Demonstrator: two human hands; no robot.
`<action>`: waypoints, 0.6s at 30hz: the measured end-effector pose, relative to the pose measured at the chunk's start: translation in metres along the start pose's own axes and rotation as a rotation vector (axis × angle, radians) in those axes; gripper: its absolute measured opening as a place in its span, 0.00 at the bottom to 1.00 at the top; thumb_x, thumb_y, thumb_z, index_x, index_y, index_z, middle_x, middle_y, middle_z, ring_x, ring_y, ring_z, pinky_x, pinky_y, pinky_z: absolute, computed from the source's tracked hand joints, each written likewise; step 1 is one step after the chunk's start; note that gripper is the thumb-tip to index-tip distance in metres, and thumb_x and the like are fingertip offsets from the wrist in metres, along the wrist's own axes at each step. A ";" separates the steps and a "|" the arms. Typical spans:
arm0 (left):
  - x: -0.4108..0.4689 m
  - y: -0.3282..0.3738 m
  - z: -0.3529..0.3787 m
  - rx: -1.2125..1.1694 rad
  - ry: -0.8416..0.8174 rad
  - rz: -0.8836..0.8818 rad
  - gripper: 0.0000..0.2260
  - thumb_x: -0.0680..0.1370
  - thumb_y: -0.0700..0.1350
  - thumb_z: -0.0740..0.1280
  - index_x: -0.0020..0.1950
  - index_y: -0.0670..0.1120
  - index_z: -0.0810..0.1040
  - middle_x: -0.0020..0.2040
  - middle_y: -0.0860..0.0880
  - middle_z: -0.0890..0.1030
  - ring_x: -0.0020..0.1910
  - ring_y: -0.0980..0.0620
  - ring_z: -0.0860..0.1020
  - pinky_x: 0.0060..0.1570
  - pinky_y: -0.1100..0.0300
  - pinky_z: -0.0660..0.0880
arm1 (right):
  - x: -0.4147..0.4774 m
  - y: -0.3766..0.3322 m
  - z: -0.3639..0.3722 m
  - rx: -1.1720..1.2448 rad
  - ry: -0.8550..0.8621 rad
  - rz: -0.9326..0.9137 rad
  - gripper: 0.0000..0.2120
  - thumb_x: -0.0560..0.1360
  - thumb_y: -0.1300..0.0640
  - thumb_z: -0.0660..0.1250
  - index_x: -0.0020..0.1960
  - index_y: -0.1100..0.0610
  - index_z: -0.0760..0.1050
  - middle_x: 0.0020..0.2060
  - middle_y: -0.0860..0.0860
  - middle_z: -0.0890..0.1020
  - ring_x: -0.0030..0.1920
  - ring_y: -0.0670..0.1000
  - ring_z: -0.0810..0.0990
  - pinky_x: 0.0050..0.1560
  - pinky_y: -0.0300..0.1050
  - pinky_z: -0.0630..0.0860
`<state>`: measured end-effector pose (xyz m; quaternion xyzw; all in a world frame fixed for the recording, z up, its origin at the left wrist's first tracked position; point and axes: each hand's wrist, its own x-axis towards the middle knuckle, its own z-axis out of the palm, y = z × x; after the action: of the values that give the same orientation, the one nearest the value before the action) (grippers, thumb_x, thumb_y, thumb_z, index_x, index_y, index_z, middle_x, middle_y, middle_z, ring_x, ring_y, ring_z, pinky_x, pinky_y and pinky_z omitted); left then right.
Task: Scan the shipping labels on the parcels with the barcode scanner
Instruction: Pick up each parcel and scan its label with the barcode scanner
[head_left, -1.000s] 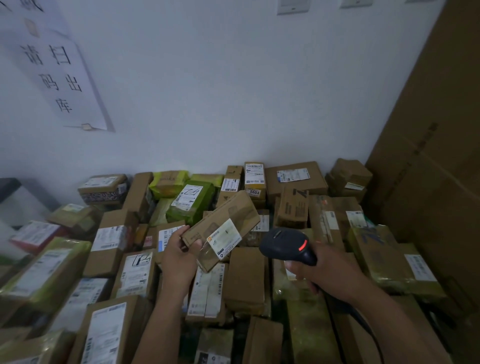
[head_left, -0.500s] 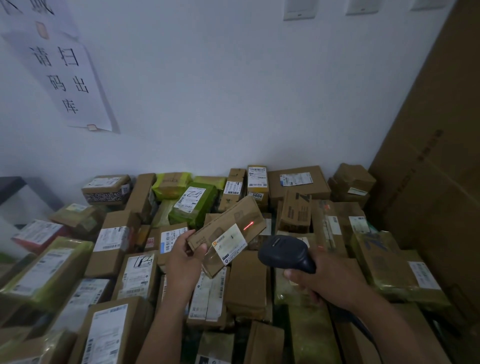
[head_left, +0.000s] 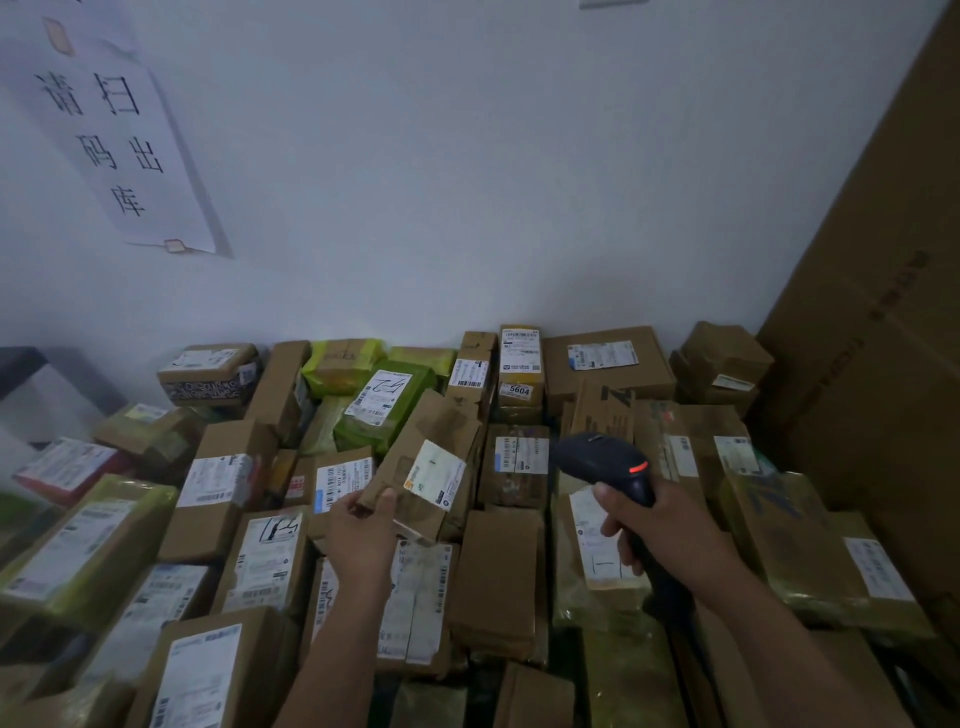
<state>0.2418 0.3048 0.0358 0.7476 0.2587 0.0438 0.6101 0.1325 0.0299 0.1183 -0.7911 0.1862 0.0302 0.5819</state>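
Observation:
A long brown cardboard parcel (head_left: 431, 457) with a white shipping label (head_left: 435, 479) is tilted up over the pile. My left hand (head_left: 358, 535) grips its near lower corner. My right hand (head_left: 657, 530) holds a black barcode scanner (head_left: 602, 460) by the handle, to the right of the parcel. The scanner's head points left and away, and a red light glows on its side. No red scan line shows on the label.
Many labelled parcels cover the surface: brown boxes (head_left: 498, 577), a green-wrapped one (head_left: 384, 410), yellow-wrapped ones (head_left: 810, 561). A white wall (head_left: 467, 182) with a paper sign (head_left: 114, 135) rises behind. A tall cardboard carton (head_left: 893, 312) stands at the right.
The red scan line seen on the parcel half a second ago is gone. My left hand has tipped the parcel lower toward the pile. The scanner has drifted right, away from the parcel.

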 end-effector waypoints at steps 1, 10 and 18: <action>0.004 -0.001 0.005 -0.002 -0.008 -0.015 0.17 0.78 0.44 0.71 0.64 0.39 0.75 0.55 0.40 0.81 0.54 0.40 0.80 0.57 0.41 0.78 | 0.006 0.002 0.001 0.020 0.003 0.007 0.10 0.78 0.50 0.68 0.47 0.58 0.77 0.27 0.49 0.82 0.23 0.46 0.78 0.25 0.36 0.75; 0.026 -0.018 0.028 0.428 -0.061 0.149 0.17 0.80 0.43 0.68 0.67 0.38 0.75 0.59 0.39 0.80 0.58 0.40 0.77 0.51 0.56 0.69 | 0.050 0.019 0.013 0.162 0.017 0.080 0.12 0.78 0.53 0.68 0.44 0.62 0.78 0.27 0.51 0.82 0.23 0.48 0.78 0.24 0.37 0.75; 0.022 -0.004 0.058 0.718 -0.048 0.491 0.18 0.78 0.44 0.68 0.67 0.43 0.76 0.65 0.42 0.73 0.64 0.41 0.70 0.62 0.47 0.70 | 0.083 0.044 0.011 0.243 0.095 0.127 0.18 0.78 0.50 0.67 0.43 0.66 0.78 0.23 0.51 0.79 0.22 0.47 0.76 0.23 0.34 0.73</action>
<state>0.2812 0.2633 0.0117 0.9525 0.0577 0.0775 0.2888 0.1971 0.0070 0.0527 -0.7020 0.2657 0.0069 0.6608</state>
